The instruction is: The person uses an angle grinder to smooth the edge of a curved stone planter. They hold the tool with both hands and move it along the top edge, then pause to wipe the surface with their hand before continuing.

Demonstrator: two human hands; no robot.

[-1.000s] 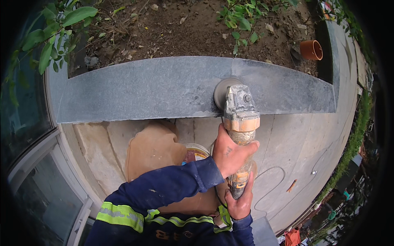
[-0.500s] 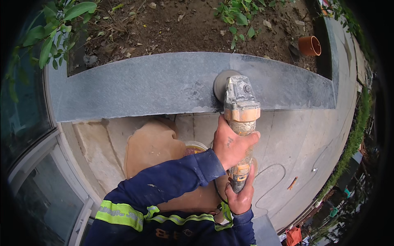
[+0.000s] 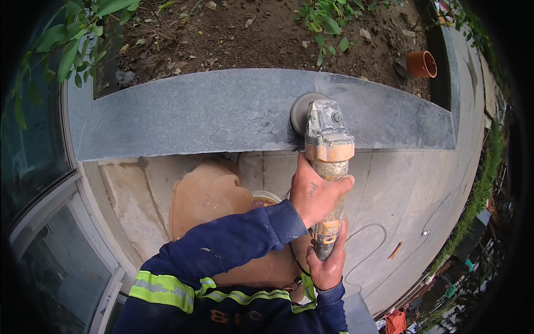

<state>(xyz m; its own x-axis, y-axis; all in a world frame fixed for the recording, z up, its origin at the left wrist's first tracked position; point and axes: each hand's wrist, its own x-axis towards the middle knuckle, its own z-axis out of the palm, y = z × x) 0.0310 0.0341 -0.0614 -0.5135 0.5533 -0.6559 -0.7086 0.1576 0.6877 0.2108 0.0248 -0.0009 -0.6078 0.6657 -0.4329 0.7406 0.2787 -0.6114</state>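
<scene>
An angle grinder (image 3: pixel 330 136), dusty and orange-and-grey, is gripped in both my hands. My left hand (image 3: pixel 316 192) wraps round the barrel just behind its orange collar. Farther back, my right hand (image 3: pixel 328 266) is closed on the rear end of the body. The round disc (image 3: pixel 301 114) at the head rests on the grey stone slab (image 3: pixel 194 117) that caps the planter wall; I cannot tell whether it spins. Pale dust and darker smudges mark the slab around the disc. The grinder's head hides part of the disc.
Beyond the slab lies brown soil (image 3: pixel 245 44) with leafy plants and an orange pot (image 3: pixel 421 64). A glass door (image 3: pixel 61 267) stands at left. A bucket (image 3: pixel 266 197) is beside my knee (image 3: pixel 206 197). A cable (image 3: pixel 381 236) loops over the paved floor at right.
Hardly anything differs. The grinder and both hands sit almost where they were, with a very slight shift of the whole view.
</scene>
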